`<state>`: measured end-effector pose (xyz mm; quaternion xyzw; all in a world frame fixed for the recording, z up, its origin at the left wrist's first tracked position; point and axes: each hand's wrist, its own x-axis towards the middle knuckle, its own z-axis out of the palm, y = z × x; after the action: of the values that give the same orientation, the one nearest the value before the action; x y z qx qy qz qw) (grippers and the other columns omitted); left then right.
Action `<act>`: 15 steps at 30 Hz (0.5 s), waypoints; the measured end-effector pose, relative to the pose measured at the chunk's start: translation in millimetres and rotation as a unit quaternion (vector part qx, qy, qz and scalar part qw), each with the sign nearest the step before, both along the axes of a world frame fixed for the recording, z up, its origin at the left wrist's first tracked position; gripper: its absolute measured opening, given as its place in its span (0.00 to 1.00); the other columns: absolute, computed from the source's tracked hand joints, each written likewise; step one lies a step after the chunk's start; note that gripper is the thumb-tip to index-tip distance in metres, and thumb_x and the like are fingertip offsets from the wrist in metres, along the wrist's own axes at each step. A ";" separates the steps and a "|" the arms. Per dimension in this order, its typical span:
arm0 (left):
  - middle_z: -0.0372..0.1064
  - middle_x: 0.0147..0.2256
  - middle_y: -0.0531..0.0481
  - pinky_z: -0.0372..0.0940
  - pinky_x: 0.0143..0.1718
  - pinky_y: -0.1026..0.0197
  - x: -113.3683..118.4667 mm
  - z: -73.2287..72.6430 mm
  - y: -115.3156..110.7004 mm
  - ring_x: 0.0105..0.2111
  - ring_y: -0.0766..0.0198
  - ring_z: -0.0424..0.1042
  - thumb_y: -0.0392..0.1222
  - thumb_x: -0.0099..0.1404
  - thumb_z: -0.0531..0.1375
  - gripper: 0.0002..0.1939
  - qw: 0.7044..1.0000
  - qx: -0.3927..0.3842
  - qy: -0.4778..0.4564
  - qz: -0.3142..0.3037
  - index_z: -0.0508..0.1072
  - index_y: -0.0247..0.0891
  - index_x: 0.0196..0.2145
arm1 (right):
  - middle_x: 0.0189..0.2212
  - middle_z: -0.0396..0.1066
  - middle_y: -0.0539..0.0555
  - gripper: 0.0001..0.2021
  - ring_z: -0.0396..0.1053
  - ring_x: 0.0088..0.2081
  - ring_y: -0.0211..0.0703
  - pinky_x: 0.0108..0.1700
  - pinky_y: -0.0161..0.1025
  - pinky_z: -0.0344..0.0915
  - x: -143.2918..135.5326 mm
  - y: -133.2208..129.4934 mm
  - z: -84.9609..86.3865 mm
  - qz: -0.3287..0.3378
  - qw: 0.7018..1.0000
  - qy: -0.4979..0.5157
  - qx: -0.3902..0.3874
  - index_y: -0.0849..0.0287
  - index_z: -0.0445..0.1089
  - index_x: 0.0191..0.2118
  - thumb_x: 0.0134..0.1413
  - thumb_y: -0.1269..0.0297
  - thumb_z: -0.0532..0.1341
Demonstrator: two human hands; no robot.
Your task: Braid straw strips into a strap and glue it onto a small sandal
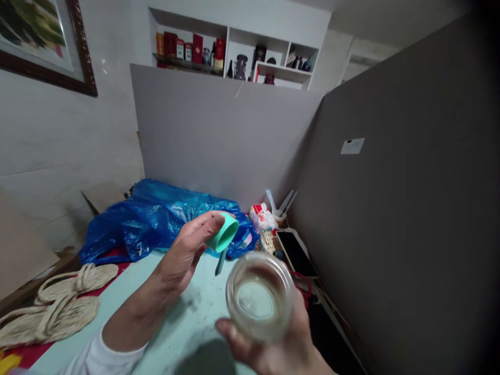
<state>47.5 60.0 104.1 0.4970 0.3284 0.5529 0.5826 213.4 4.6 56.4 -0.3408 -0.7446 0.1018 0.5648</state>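
Observation:
My left hand [191,245] holds a small mint-green cup or cap [225,234] between thumb and fingers, its opening facing right and down. In my right hand [273,349] is a clear glass jar [260,297], its round mouth turned toward the camera. The jar looks uncovered, and nothing clear can be made out inside it. The two things are apart, the green one above and left of the jar. A dark green strip [221,262] shows just below the green thing; whether it is joined to it I cannot tell.
A pale green board [195,297] lies below my hands. Coiled rope sandals [58,307] sit at the left, blue plastic [156,224] at the back. A basket [268,241], a white-red packet [262,216] and a dark tray [297,252] stand right of centre, beside a grey partition [398,208].

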 end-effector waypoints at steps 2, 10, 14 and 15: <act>0.75 0.34 0.48 0.63 0.34 0.61 5.8 3.8 -3.4 0.34 0.58 0.69 0.60 0.54 0.66 0.24 0.999 0.031 0.027 0.014 0.79 0.39 0.40 | 0.33 0.75 0.53 0.26 0.75 0.30 0.43 0.29 0.36 0.73 -4.5 9.1 -10.1 -0.010 0.996 0.045 -0.077 0.55 0.61 0.46 0.42 0.58 0.70; 0.69 0.40 0.47 0.61 0.47 0.55 28.6 0.0 -11.6 0.42 0.54 0.68 0.53 0.58 0.66 0.18 0.888 0.294 0.309 0.172 0.79 0.42 0.44 | 0.31 0.74 0.51 0.18 0.74 0.29 0.44 0.29 0.36 0.70 -2.1 29.3 -16.8 -0.062 0.982 0.034 -0.176 0.55 0.62 0.41 0.43 0.63 0.66; 0.68 0.40 0.44 0.61 0.48 0.51 38.1 -4.7 -10.4 0.43 0.54 0.65 0.49 0.61 0.64 0.19 0.807 0.403 0.376 0.211 0.78 0.40 0.48 | 0.30 0.72 0.50 0.18 0.73 0.29 0.43 0.30 0.37 0.70 -1.5 31.0 -26.0 -0.052 0.978 0.060 -0.194 0.55 0.60 0.39 0.41 0.64 0.66; 0.68 0.40 0.44 0.61 0.49 0.51 39.2 -4.1 -9.1 0.43 0.54 0.65 0.48 0.62 0.63 0.18 0.806 0.408 0.379 0.201 0.78 0.40 0.48 | 0.31 0.73 0.50 0.19 0.72 0.30 0.43 0.31 0.38 0.70 -0.6 31.5 -27.6 -0.043 0.976 0.069 -0.204 0.56 0.60 0.39 0.40 0.64 0.67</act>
<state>86.7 51.0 100.0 0.7821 0.3598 0.5079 0.0314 212.8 36.1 28.9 -0.4726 -0.6522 0.2507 0.5370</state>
